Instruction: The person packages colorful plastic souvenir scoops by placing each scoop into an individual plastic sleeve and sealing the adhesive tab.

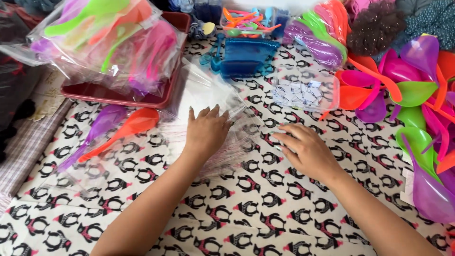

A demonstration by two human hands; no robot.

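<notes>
A dark red rectangular plastic tray [142,97] at upper left carries clear bags of bright plastic spoons [113,42]. A blue mesh plastic basket [247,57] sits at top centre on the penguin-print cloth [246,208]. Loose purple, green, orange and pink plastic scoops [407,90] lie heaped at right.

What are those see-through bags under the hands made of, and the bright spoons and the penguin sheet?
The bags look like thin clear plastic film: glossy, crinkled, showing the print beneath. The spoons seem to be moulded plastic, smooth and shiny in solid neon colours. The penguin sheet looks like matte printed cotton cloth, though that is less certain.
</notes>
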